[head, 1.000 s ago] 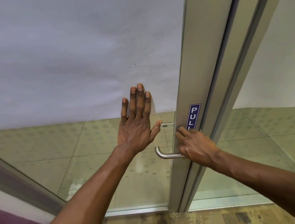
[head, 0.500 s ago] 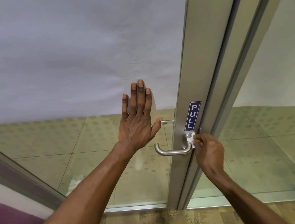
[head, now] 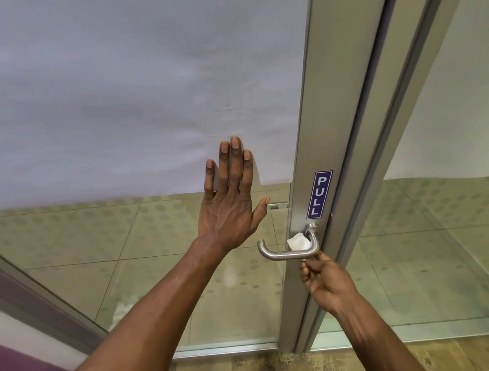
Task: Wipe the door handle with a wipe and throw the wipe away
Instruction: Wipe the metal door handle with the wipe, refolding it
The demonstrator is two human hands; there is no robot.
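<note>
A steel lever door handle (head: pixel 278 253) sticks out to the left from the aluminium door stile (head: pixel 309 153). A small white wipe (head: pixel 298 242) shows behind the handle near its base. My right hand (head: pixel 324 281) is just below the handle's base, fingers pinched on the wipe's lower end. My left hand (head: pixel 229 200) lies flat with fingers spread on the frosted glass panel (head: pixel 123 92), left of the handle and above it.
A blue PULL sticker (head: pixel 319 194) sits on the stile above the handle. Right of the stile runs the door frame (head: pixel 389 126) and another glass pane. Tiled floor shows through the lower clear glass. A purple wall edge (head: pixel 10 364) is at lower left.
My right hand moved off the lever's grip to its base, then dropped below it, baring the handle and the white wipe. My left hand stayed flat on the glass.
</note>
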